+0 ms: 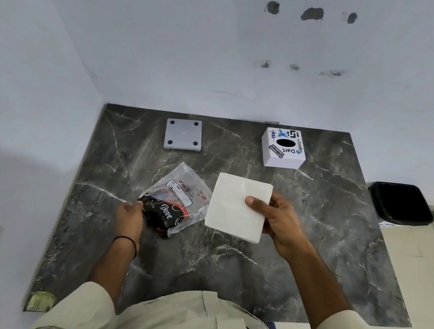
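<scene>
Pinching the white tissue stack by its right edge with the right hand, thumb pressing on top and fingers curling underneath. Holding it just right of the frame's centre, low over the dark marble table; not being able to tell whether its far edge is touching the stone. Gripping with the left hand, lower left of centre, the near end of a clear plastic bag lying just beside the stack, fingers curling round the bag there.

Seeming to sit between steps: stack in hand, not yet going into anything. Probably needing next to let go of the bag, carry the stack up the frame toward the white sticker-covered box, square it to the box's outline and steady the box with the freed hand. Guessing only, since the way into the box is not showing.

Holding, inside the clear bag, a black Dove packet with something red beside it, bunched at the near end. Showing a dark round opening on the box's top, upper right of the table, with the inside hidden. Lying flat and well apart, upper left, a grey square plate with four dark dots, possibly the box's base. Standing on the floor at the right edge, a black bin, too dark inside to tell its contents.
</scene>
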